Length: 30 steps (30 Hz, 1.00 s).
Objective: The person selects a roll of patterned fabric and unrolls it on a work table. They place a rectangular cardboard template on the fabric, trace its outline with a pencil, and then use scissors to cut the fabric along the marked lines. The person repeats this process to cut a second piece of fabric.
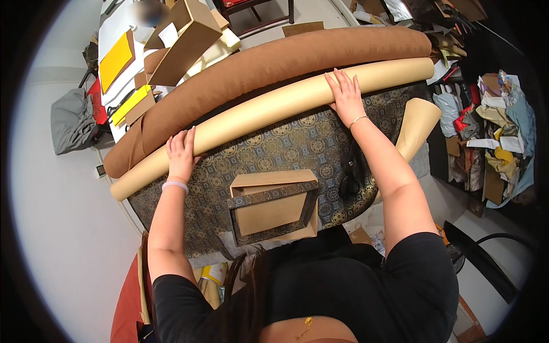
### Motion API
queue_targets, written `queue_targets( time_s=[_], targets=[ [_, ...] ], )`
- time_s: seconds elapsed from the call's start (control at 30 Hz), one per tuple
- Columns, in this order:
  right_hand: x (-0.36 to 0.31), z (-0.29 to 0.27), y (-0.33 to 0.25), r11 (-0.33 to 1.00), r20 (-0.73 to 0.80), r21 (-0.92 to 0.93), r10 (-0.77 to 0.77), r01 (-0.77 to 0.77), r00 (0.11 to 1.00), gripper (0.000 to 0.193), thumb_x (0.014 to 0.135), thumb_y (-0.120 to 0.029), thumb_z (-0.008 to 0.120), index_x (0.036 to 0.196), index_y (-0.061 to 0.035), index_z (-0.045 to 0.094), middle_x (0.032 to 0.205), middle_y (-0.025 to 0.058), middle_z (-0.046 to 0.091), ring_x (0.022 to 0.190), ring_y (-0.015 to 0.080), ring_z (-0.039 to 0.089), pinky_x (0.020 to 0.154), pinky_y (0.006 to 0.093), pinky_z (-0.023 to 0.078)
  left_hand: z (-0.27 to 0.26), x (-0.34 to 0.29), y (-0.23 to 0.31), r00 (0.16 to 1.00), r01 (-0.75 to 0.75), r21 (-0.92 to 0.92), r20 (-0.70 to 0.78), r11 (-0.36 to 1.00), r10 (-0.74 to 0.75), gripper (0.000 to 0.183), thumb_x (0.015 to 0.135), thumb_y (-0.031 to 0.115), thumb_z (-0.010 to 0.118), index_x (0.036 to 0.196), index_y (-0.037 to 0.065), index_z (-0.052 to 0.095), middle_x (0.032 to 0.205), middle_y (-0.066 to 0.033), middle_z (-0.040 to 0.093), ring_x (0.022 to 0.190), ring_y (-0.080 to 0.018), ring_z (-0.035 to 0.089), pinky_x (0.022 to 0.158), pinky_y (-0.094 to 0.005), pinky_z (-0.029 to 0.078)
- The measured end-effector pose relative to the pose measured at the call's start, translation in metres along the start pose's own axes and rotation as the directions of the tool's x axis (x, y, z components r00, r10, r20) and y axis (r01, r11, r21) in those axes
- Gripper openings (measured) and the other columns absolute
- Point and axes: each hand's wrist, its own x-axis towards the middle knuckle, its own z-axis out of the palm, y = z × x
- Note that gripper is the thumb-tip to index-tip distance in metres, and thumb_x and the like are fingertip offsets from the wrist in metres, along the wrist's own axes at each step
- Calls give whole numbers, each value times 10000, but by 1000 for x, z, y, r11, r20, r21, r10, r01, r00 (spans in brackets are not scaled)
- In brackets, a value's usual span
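A long cream roll [257, 114] lies across the table, and both my hands rest on top of it. My left hand [182, 151] is laid over its left part, fingers stretched out. Further right, my right hand [346, 97] lies on it with fingers spread. Beyond this roll is a thicker brown roll [274, 63], apparently fabric. Dark patterned fabric [269, 148] spreads under the cream roll and toward me. On it, between my arms, sits an open cardboard box [274, 178] with patterned strips along its edges. Black scissors [350, 177] lie beside my right forearm.
A smaller cream roll [420, 126] rests at the table's right side. Scraps and bags [497, 131] are heaped at the far right. At the back left stand a cardboard box [189, 46] and a yellow sheet [116, 62]. A grey cloth [74, 120] hangs at the left.
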Motion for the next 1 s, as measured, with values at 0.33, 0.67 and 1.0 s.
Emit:
queue_targets(
  time_s=[0.33,0.67,1.0],
  targets=[
    [-37,-4,-26,993,-52,-2,115,-115,992,862,890,-247,799,1614,-117,350,1695,184,284,1560,376,289,1266,559,250,-2,-2,6,990,141,-154,-8,978,-144,947,686,281,932,1524,165,505,1461,-85,559,1370,-318,520,1187,-575,369],
    [-164,26,23,821,5,-132,560,-555,828,774,1006,-429,634,1632,-95,325,1706,209,261,1568,383,269,1265,571,238,34,-106,14,879,450,-56,-148,891,-453,897,912,384,778,1607,26,337,1661,-192,362,1556,-354,304,1258,-577,200],
    [-423,7,104,-38,449,-192,885,-981,-122,935,980,-595,600,1627,1,283,1672,270,301,1543,366,342,1226,506,350,110,-447,108,233,964,65,251,256,-940,830,1068,534,494,1625,-36,265,1665,-352,226,1551,-491,239,1278,-513,238]
  ],
)
